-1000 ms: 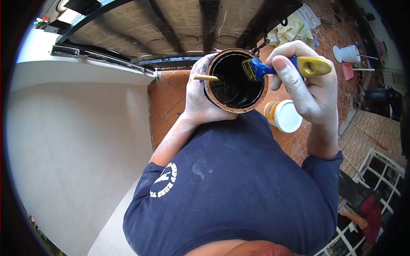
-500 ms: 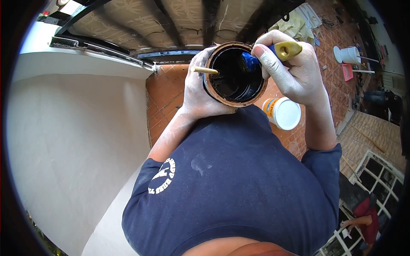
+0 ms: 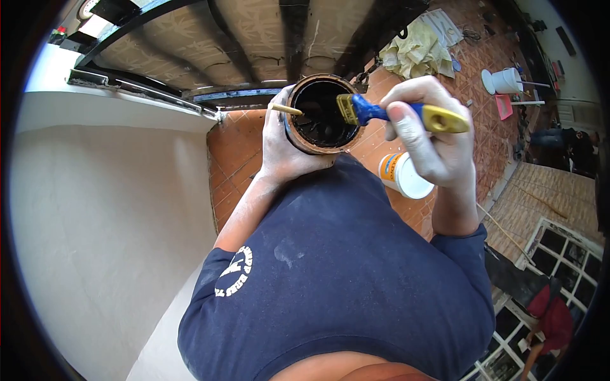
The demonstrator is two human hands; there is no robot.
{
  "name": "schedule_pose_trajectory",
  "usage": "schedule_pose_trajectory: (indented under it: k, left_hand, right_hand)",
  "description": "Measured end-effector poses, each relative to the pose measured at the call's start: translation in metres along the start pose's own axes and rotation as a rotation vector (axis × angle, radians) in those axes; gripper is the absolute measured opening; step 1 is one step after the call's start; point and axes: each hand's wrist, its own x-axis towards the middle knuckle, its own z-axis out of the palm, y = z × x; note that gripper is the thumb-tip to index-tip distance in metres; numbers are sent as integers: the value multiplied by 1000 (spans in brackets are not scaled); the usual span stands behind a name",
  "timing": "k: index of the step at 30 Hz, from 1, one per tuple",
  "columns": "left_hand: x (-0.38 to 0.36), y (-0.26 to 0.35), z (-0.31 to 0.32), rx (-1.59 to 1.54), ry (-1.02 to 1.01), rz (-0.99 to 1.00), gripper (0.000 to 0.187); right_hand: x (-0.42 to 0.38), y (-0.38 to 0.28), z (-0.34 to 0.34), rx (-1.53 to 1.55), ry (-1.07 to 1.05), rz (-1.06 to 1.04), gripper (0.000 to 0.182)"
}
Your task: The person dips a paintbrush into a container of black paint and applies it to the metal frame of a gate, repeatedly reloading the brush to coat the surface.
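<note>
Shirt: dark blue (image 3: 337, 254), nearest the camera, with a pale round print by one sleeve and a smudge of white on the chest.
Right hand: closed on the brush (image 3: 376, 112), thumb and fingers pinching the handle; the hand (image 3: 429, 136) is dusted white (the wrist too).
Brush: yellow and blue handle, bristles pointing away from the hand and over the mouth of the can (image 3: 318, 150), at the side nearer the right hand; whether they touch the rim I cannot tell.
Left hand: wrapped around the outside of the can and gripping it, the hand (image 3: 277, 152) also powdered white.
Can: held in front of the chest, its open mouth facing the camera, brown around the rim and wet, glossy black inside.
Stick: a pale wooden one (image 3: 286, 109), lying across the rim on the left-hand side, one end poking out, the other reaching into the can.
Bucket: white with a white lid (image 3: 414, 178) and an orange label, below the right hand on the tiled floor (image 3: 235, 159).
Wall: plain and pale (image 3: 121, 203), along the left.
Panel: leaf-patterned (image 3: 267, 38), crossed by dark bars, beyond the can.
Farther floor: a crumpled yellowish cloth (image 3: 419, 51), a second white bucket (image 3: 505, 81) and a pink tray (image 3: 504, 106) just beside it.
Far right: a person in a red top (image 3: 551, 314), near a white-framed window (image 3: 572, 235).
</note>
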Motion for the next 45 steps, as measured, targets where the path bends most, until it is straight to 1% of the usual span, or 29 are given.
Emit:
schedule_pose_trajectory:
  k: [2, 3, 5, 6, 7, 9, 10, 13, 14, 15, 16, 17, 18, 19, 21, 22, 23, 25, 27, 28, 29, 31, 33, 37, 39, 41, 43, 45]
  left_hand:
    - [-2, -2, 6, 2, 24, -35, 103]
    - [-1, -4, 7, -2, 20, -29, 103]
    - [0, -5, 10, -17, -5, -6, 95]
    - [0, -1, 11, -27, -3, -22, 96]
    - [-2, -1, 14, -28, -3, -24, 96]
    - [-5, -2, 19, -18, -17, -22, 97]
    - [-7, -2, 22, -12, -16, -21, 97]
    - [-14, -2, 35, 6, -15, -6, 97]
    - [-16, -14, 31, 5, -14, -27, 102]
    - [-18, -13, 37, 16, -19, -44, 108]
    - [-19, -10, 45, -44, -14, -74, 107]
    - [-19, -6, 51, -33, -9, -73, 107]
    - [-18, 3, 56, 7, 0, -35, 103]
    - [-18, 10, 62, 48, 8, 5, 99]
    - [-20, 14, 66, 83, 9, 13, 98]
    - [-22, 16, 73, 63, 4, 20, 98]
    - [-26, 17, 83, 43, -3, 21, 99]
    - [-36, 18, 102, 66, 15, -19, 99]
    - [-46, 21, 118, 115, 24, -20, 98]
    - [-54, 17, 124, 108, -46, -89, 115]
    - [-59, 18, 130, 113, -42, -94, 115]
    - [-65, 23, 145, 86, -31, -118, 115]
    - [-73, 29, 156, 118, -25, -124, 114]
    - [-81, 38, 171, 117, 17, -160, 111]
    - [-82, 39, 175, 169, -14, -127, 108]
    - [-80, 46, 179, 154, 14, -117, 108]
    - [-79, 51, 182, 141, 113, -92, 100]
    - [-79, 48, 183, 138, 121, -83, 103]
  right_hand:
    - [-5, 8, 1, -51, -55, 5, 7]
    - [-9, 15, 2, -57, -49, 5, 7]
    - [-18, 26, 3, 80, 112, -42, 8]
    - [-22, 25, 1, 101, 88, 18, 8]
    - [-25, 27, 0, 101, 86, 20, 8]
    - [-30, 31, 0, 14, 9, -11, 16]
    - [-36, 31, -1, 90, 31, 79, 15]
    - [-44, 38, -10, 31, 4, 51, 14]
    - [-42, 40, -1, 105, 37, 70, 13]
    - [-46, 42, -6, 113, 36, 62, 13]
    - [-50, 44, -11, 100, 66, 55, 10]
    - [-53, 46, -16, 86, 96, 50, 9]
    - [-56, 53, -20, 17, 103, -21, 7]
    - [-62, 54, -27, 25, 102, -29, 7]
    - [-67, 51, -33, 100, 87, 75, 7]
    - [-72, 51, -41, 45, 50, 70, 7]
    - [-79, 50, -47, 55, 49, 63, 7]
    - [-93, 52, -55, 150, 165, 102, 8]
    - [-107, 57, -69, 120, 119, 125, 9]
    - [-114, 62, -72, 153, 132, 133, 9]
    - [-119, 65, -75, 185, 144, 140, 9]
    - [-127, 66, -83, 190, 127, 149, 9]
    - [-136, 71, -91, 132, 65, 156, 10]
    - [-144, 74, -99, 171, 20, 148, 10]
    - [-153, 76, -102, 241, 112, 179, 11]
    - [-156, 75, -107, 225, 64, 169, 13]
    - [-159, 73, -107, 273, 125, 186, 15]
    - [-159, 72, -111, 258, 117, 179, 16]
